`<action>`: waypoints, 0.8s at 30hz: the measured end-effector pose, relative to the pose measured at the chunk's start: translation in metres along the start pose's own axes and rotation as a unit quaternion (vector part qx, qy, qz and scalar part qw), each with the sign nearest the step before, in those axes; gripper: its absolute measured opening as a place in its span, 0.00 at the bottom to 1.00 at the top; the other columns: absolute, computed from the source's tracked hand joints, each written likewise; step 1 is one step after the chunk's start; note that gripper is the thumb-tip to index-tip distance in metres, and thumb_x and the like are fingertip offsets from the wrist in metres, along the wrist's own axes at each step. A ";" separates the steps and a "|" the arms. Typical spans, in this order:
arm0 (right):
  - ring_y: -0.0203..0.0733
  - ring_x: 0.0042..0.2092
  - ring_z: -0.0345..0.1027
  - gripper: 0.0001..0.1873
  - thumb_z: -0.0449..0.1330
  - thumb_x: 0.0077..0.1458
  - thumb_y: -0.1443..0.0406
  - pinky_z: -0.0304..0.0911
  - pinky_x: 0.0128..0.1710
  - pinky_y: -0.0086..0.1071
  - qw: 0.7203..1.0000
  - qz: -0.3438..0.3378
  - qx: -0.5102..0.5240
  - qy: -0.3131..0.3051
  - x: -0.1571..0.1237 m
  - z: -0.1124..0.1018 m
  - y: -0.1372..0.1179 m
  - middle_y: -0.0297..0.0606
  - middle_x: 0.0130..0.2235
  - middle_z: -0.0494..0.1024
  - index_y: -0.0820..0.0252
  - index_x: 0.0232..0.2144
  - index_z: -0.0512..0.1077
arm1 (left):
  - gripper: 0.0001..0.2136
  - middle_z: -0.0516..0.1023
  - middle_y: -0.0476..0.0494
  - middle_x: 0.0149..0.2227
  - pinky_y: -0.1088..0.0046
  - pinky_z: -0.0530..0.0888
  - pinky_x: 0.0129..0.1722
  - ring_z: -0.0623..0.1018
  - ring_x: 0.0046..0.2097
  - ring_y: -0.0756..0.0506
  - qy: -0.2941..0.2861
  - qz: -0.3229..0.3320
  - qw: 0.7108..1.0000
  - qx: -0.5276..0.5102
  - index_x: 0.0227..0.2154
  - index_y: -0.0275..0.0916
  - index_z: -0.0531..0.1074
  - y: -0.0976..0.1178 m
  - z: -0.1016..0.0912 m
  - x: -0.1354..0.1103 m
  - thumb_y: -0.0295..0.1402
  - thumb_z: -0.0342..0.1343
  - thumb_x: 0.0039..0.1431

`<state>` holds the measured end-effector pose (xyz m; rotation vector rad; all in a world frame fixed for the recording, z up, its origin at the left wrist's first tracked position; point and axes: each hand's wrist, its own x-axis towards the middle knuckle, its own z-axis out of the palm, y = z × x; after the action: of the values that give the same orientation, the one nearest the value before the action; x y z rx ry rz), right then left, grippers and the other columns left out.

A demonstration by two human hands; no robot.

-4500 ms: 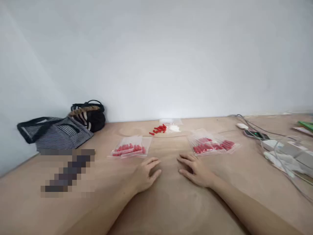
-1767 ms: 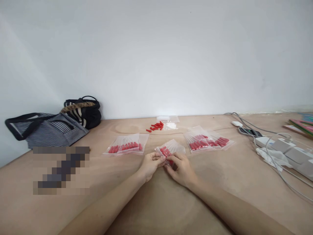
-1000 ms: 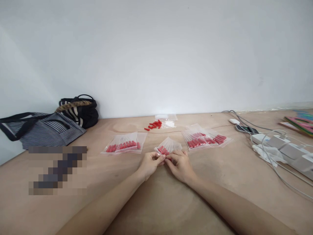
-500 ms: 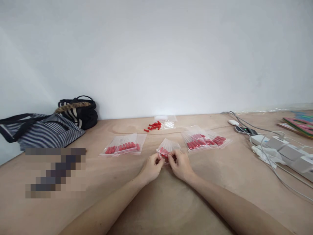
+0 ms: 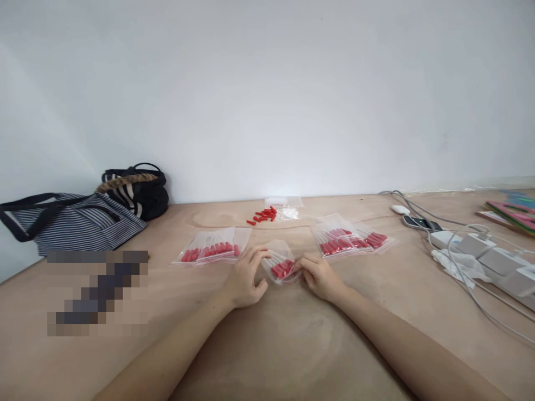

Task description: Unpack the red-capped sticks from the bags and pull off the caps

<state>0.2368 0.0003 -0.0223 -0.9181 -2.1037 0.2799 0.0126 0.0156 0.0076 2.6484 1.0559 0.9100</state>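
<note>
a small clear bag [image 5: 279,263] of red pieces lies on the wooden table [image 5: 267,345] near the middle, between a left pile of bags [image 5: 213,252] and a right pile of bags [image 5: 350,240], the left hand [image 5: 243,279] resting loose-fingered and spread against its left edge, the right hand [image 5: 321,277] pinching its right edge.

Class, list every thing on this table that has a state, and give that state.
small bag, filled with red pieces, lying between both hands
left hand, open, fingers touching the bag
right hand, fingers curled at the bag's edge
left bag pile, filled, flat
right bag pile, filled, fanned out
loose red pieces, unbagged
</note>
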 end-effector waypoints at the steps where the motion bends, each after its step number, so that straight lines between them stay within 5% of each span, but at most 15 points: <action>1: 0.36 0.34 0.66 0.15 0.45 0.46 0.78 0.61 0.33 0.28 1.000 -0.010 0.012 -0.012 -0.001 -0.003 0.003 0.37 0.32 0.72 0.58 0.25 0.67 | 0.26 0.62 0.40 0.52 0.58 0.59 0.55 0.61 0.55 0.39 -0.031 0.024 0.999 0.003 0.46 0.39 0.61 -0.004 0.000 0.001 0.23 0.50 0.38; 7: 0.37 0.34 0.66 0.17 0.47 0.42 0.80 0.62 0.34 0.30 1.000 -0.021 0.001 0.001 -0.004 -0.008 0.016 0.35 0.30 0.73 0.57 0.22 0.70 | 0.21 0.63 0.39 0.56 0.54 0.56 0.57 0.60 0.58 0.39 -0.150 0.027 0.988 0.015 0.52 0.40 0.61 -0.009 0.005 -0.002 0.34 0.50 0.53; 13: 0.41 0.39 0.65 0.11 0.53 0.50 0.71 0.62 0.39 0.36 0.994 0.058 -0.059 0.067 -0.005 -0.001 0.018 0.40 0.37 0.72 0.55 0.31 0.75 | 0.13 0.72 0.42 0.47 0.61 0.66 0.50 0.69 0.50 0.43 -0.109 0.010 0.994 -0.015 0.44 0.41 0.70 0.001 -0.003 -0.013 0.34 0.48 0.58; 18: 0.43 0.42 0.64 0.09 0.55 0.52 0.64 0.61 0.42 0.39 0.993 0.100 -0.063 -0.005 -0.003 0.000 0.017 0.41 0.39 0.71 0.54 0.33 0.75 | 0.10 0.74 0.43 0.41 0.69 0.70 0.43 0.73 0.43 0.46 -0.078 -0.039 0.994 -0.061 0.40 0.39 0.70 -0.003 -0.005 -0.014 0.32 0.49 0.56; 24: 0.47 0.47 0.60 0.19 0.58 0.50 0.59 0.57 0.47 0.43 0.991 0.109 -0.048 -0.055 -0.002 -0.006 0.014 0.42 0.45 0.68 0.50 0.46 0.69 | 0.11 0.75 0.43 0.42 0.68 0.69 0.44 0.73 0.43 0.45 -0.086 -0.055 0.993 -0.057 0.41 0.39 0.70 -0.003 -0.006 -0.012 0.32 0.52 0.55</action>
<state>0.2496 0.0084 -0.0263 -1.2175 -2.1340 0.3511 0.0008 0.0093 0.0053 2.4951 1.0630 0.6845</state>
